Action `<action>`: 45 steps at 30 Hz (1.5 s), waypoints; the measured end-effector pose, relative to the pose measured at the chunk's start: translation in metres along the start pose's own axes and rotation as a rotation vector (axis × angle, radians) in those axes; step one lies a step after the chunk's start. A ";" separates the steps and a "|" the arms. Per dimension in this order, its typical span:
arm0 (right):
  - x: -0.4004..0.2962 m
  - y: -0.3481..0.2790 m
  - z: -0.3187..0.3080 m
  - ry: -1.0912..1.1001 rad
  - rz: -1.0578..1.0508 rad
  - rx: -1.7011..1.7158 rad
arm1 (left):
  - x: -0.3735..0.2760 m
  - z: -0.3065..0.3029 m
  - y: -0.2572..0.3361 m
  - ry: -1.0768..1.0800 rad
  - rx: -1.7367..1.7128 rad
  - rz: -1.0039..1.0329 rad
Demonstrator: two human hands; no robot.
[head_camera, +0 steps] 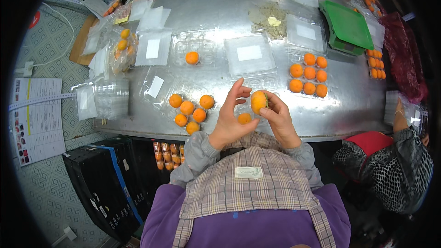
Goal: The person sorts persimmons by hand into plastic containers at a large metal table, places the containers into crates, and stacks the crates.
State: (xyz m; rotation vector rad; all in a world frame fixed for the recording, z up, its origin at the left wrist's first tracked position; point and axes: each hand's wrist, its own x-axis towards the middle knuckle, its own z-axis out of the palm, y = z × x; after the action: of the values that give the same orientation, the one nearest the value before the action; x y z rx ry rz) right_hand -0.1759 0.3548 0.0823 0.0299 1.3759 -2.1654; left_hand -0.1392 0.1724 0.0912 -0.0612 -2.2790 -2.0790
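My right hand (280,119) grips a round orange fruit (258,102) between thumb and fingers, with a green leafy part at its right side. Just left of that fruit, my left hand (231,113) is spread, thumb and fingers apart, with nothing in it. Below the hands, partly hidden by them, a clear plastic tray (260,84) holds one visible fruit (244,119). To the left, several fruits (187,107) sit in another clear tray. A tray on the right carries several fruits (309,73) in rows.
Lidded trays with white pads (248,53) lie across the metal table (213,10). A green box-like container (348,26) stands at right, near a co-worker's arm (400,117). Stacked clear trays (110,100) stand at the left edge. Black crates (96,186) stand below, left of me.
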 end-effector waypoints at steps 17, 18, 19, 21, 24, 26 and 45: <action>0.005 0.012 -0.004 0.005 0.026 -0.071 | 0.002 0.007 -0.011 0.047 0.257 0.135; 0.008 0.016 -0.006 0.012 0.033 -0.093 | 0.002 0.007 -0.017 0.049 0.278 0.139; 0.011 0.022 -0.010 0.030 0.088 -0.042 | 0.003 0.007 -0.022 0.048 0.285 0.115; 0.016 0.032 -0.017 0.063 0.203 0.056 | 0.003 0.008 -0.030 0.051 0.295 0.064; 0.014 0.035 -0.017 0.163 0.194 0.047 | 0.001 0.010 -0.036 0.077 0.270 0.023; 0.017 0.044 -0.017 0.205 0.103 -0.139 | 0.002 0.003 -0.047 0.118 0.227 0.000; 0.014 0.087 -0.011 -0.175 -0.427 -1.514 | 0.011 -0.041 -0.054 0.504 0.440 0.139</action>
State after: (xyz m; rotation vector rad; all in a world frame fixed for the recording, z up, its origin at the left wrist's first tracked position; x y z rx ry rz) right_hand -0.1495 0.3309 0.0008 -1.0324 2.6481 -0.8146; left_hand -0.1536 0.1262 0.0417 0.2800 -2.2564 -1.2968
